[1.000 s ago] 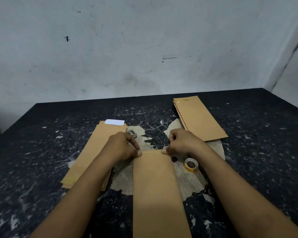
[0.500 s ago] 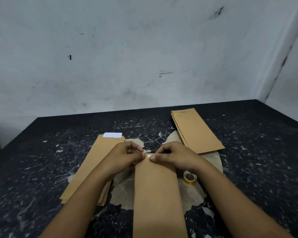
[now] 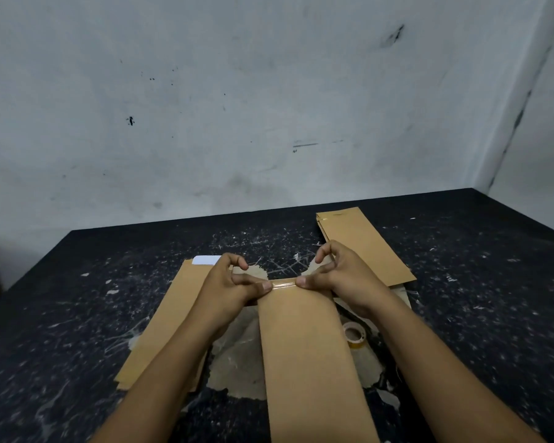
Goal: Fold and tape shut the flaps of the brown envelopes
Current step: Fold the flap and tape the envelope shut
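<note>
Black speckled table (image 3: 77, 314): long brown paper envelope (image 3: 307, 346) held at taped top edge, thumb pressed by curled left hand (image 3: 227, 286) and curled right hand (image 3: 343, 276).

A bare workroom: a scuffed black bench (image 3: 77, 314) splashed with white flecks stands in a corner of stained, unpainted-looking grey walls (image 3: 237, 123).

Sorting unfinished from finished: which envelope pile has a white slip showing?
The left pile, beside the left hand; white slip at its far end. The right pile shows none.
</note>
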`<state>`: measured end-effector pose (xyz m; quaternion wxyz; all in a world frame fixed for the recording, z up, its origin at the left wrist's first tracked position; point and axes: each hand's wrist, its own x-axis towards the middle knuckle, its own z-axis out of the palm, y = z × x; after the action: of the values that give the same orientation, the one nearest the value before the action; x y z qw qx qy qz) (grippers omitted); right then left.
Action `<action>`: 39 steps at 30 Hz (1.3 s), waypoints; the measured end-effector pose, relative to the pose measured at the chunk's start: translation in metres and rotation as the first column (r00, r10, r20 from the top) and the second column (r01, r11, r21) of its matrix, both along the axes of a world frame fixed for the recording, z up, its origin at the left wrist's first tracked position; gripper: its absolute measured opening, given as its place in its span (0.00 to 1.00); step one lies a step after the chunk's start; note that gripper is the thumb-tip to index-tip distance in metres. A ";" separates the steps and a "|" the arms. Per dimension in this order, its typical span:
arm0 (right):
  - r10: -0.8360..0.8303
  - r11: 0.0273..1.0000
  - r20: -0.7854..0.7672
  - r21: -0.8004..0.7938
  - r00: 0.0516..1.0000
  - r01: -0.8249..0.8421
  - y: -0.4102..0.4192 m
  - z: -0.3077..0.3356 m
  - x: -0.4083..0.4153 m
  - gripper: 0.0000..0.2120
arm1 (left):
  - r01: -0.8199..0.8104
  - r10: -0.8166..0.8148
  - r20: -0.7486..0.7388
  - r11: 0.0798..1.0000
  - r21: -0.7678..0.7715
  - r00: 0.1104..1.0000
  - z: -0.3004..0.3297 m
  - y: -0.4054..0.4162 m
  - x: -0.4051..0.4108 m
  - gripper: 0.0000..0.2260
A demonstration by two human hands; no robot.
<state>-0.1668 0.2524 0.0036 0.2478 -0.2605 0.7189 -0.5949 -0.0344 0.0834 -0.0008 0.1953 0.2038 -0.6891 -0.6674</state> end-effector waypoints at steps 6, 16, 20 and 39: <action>-0.024 1.000 -0.005 0.011 1.000 0.024 0.002 -0.009 -0.010 0.21 | 0.030 -0.030 -0.006 0.998 0.047 1.000 -0.003 -0.001 -0.001 0.18; 0.097 0.993 0.137 -0.086 0.986 -0.086 0.006 -0.012 -0.017 0.12 | 0.012 -0.011 -0.010 1.000 0.014 1.000 -0.009 -0.013 -0.001 0.17; 0.145 0.980 0.262 -0.173 0.954 -0.101 0.011 -0.011 -0.014 0.11 | -0.055 0.056 -0.026 0.998 0.032 0.998 -0.008 -0.024 0.002 0.16; -0.318 0.931 -0.047 0.175 0.947 0.322 0.024 0.038 -0.108 0.09 | -0.106 0.531 0.313 0.617 -0.780 0.787 -0.030 -0.089 0.018 0.12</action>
<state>-0.2745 0.2764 0.0421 0.1636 -0.1217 0.8048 -0.5574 -0.0164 -0.0057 -0.0308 0.1874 0.4045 -0.8704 -0.2089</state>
